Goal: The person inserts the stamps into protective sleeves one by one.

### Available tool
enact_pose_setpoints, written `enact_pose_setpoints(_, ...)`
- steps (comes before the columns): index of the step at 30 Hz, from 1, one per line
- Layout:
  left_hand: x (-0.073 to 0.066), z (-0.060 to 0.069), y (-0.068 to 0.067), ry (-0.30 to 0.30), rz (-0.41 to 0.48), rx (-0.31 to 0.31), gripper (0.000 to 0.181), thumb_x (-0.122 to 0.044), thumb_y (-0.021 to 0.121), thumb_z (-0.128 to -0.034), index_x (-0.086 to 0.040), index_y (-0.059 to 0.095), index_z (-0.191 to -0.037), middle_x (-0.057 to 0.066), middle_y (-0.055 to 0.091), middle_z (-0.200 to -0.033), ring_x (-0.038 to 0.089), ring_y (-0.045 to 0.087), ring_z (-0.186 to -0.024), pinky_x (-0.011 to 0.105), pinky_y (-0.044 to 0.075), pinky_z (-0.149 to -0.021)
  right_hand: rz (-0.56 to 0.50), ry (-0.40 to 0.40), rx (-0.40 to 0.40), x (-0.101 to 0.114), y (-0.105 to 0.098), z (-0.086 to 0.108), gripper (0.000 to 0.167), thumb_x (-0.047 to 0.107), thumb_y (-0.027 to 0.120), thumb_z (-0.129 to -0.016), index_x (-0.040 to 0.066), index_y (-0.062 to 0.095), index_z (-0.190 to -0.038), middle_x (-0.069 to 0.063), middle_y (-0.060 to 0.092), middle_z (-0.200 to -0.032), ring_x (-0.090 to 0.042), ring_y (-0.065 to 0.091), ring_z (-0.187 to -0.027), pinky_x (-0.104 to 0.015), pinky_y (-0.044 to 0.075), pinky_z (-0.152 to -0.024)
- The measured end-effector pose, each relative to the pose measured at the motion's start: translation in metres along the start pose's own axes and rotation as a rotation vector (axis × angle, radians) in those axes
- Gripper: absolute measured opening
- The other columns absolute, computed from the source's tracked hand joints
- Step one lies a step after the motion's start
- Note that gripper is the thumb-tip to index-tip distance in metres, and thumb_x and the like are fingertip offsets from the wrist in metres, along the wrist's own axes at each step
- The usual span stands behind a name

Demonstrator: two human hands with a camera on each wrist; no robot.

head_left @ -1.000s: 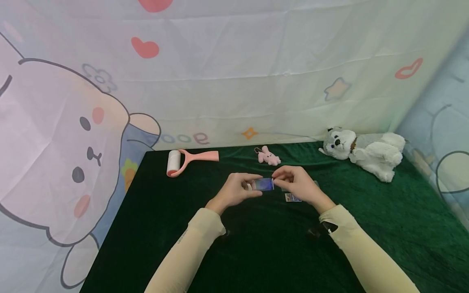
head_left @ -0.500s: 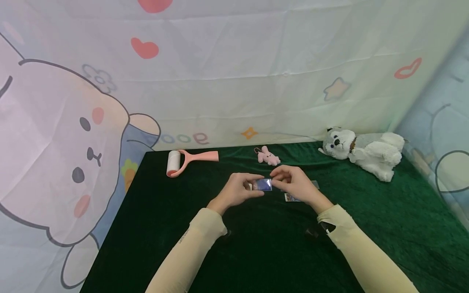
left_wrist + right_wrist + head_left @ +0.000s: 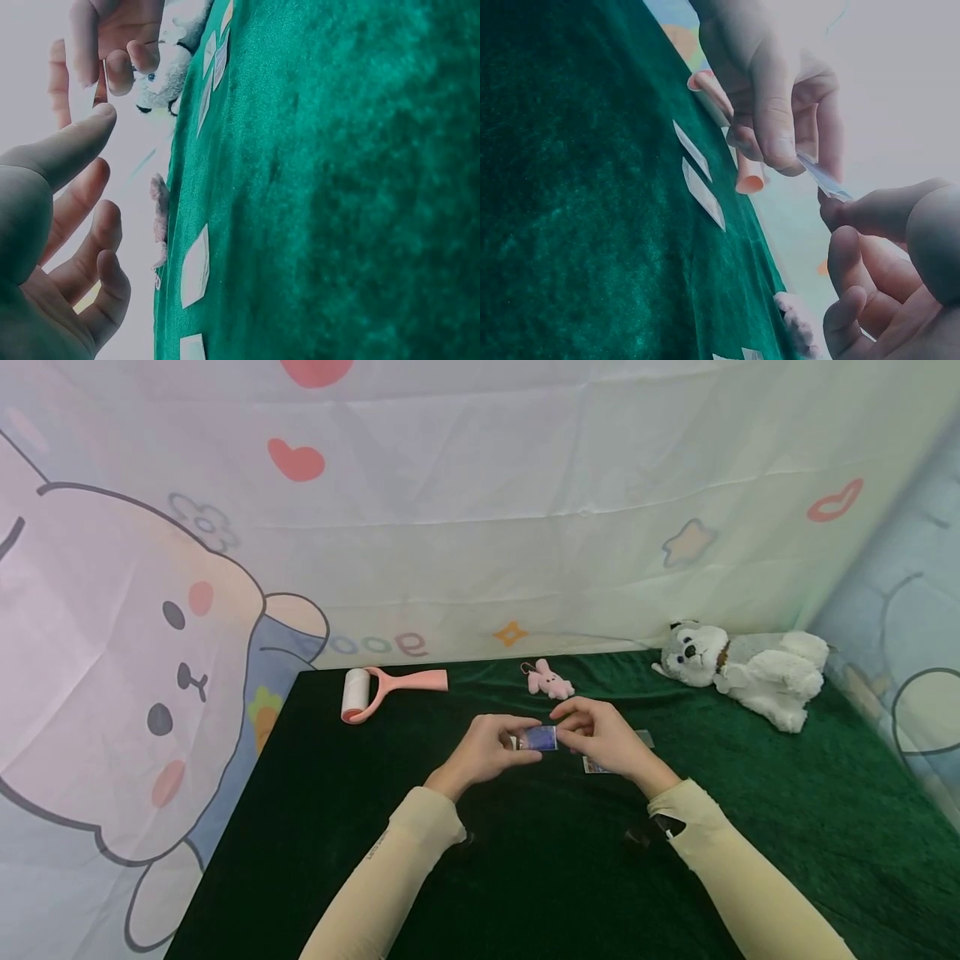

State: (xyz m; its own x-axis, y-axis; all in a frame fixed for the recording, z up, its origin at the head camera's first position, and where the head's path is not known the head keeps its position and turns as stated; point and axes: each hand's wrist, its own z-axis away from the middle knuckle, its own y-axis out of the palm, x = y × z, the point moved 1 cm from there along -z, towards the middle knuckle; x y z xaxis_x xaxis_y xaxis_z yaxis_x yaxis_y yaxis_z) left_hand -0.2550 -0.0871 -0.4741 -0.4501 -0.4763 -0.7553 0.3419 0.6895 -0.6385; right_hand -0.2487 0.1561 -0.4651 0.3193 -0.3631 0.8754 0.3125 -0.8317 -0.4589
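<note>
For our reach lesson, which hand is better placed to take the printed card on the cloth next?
Likely the right hand: it partly covers the printed card in the head view, while the left hand is farther off.

The small blue card looks thin and smooth with a slight gloss, while the green cloth has a velvety, soft-napped finish. The pink roller handle appears to be smooth plastic and its white roll matt, like paper. The plush dog is shaggy, the pink plush rabbit fuzzy, the sleeves matt cloth, and the printed backdrop smooth, lightly creased fabric.
</note>
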Motion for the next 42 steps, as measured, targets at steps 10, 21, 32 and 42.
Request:
enact_pose_setpoints(10,0.0005,-0.0006,0.0014,0.014,0.014,-0.002,0.04,-0.029,0.082,-0.0946,-0.017,0.074,-0.132,-0.003,0.069,-0.097,0.017,0.063,-0.078,0.028,0.056,-0.063,0.012,0.008,0.006,0.0002,0.0001,-0.0006,0.031,0.01,0.068,-0.102,-0.004,0.062,-0.13,-0.013,0.076,-0.103,-0.034,0.07,-0.084,-0.03,0.058,-0.072)
enact_pose_setpoints(21,-0.001,-0.0035,0.0022,0.056,0.004,-0.068,0.013,-0.021,0.075,-0.0999,-0.012,0.082,-0.107,0.0,0.075,-0.104,0.013,0.065,-0.087,0.026,0.057,-0.077,0.021,0.031,0.013,0.0005,0.0008,-0.0011,0.029,0.013,0.069,-0.103,0.003,0.063,-0.129,-0.009,0.077,-0.104,-0.038,0.071,-0.088,-0.034,0.059,-0.075)
enact_pose_setpoints(32,0.0028,-0.0017,0.0016,-0.08,0.082,-0.07,0.015,-0.023,0.075,-0.0997,-0.013,0.078,-0.111,-0.001,0.074,-0.098,0.018,0.069,-0.079,0.029,0.059,-0.071,0.034,0.021,-0.065,-0.0038,-0.0041,-0.0011,0.025,0.011,0.069,-0.102,0.003,0.067,-0.125,-0.014,0.076,-0.107,-0.03,0.069,-0.083,-0.029,0.058,-0.07)
enact_pose_setpoints(42,0.0069,-0.0038,0.0075,-0.18,0.055,-0.138,0.017,-0.028,0.072,-0.1018,-0.014,0.08,-0.108,-0.002,0.076,-0.098,0.015,0.069,-0.082,0.032,0.059,-0.074,0.027,0.029,-0.062,-0.0053,-0.0047,-0.0001,0.025,0.011,0.069,-0.102,0.002,0.066,-0.125,-0.018,0.075,-0.107,-0.024,0.067,-0.08,-0.029,0.057,-0.071)
